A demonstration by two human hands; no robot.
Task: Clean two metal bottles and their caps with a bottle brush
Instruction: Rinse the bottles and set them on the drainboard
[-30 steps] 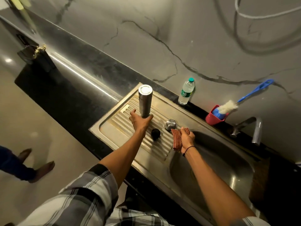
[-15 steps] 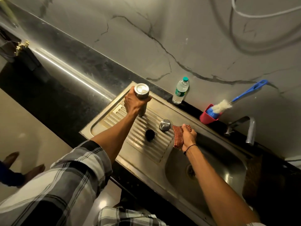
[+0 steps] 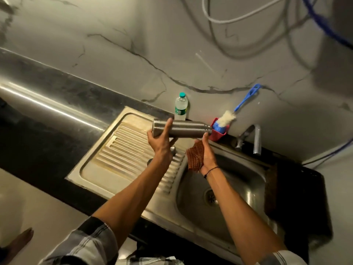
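bottle (image 3: pixel 186 128): bare steel, held level above the drainboard, neck pointing right
brush (image 3: pixel 228 118): blue handle, white bristles, propped in red holder

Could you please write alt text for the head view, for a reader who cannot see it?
The left hand grips a metal bottle held sideways above a steel sink, while the right hand holds a reddish cloth beneath its neck end. Behind, a bottle brush stands in a red holder beside the tap.
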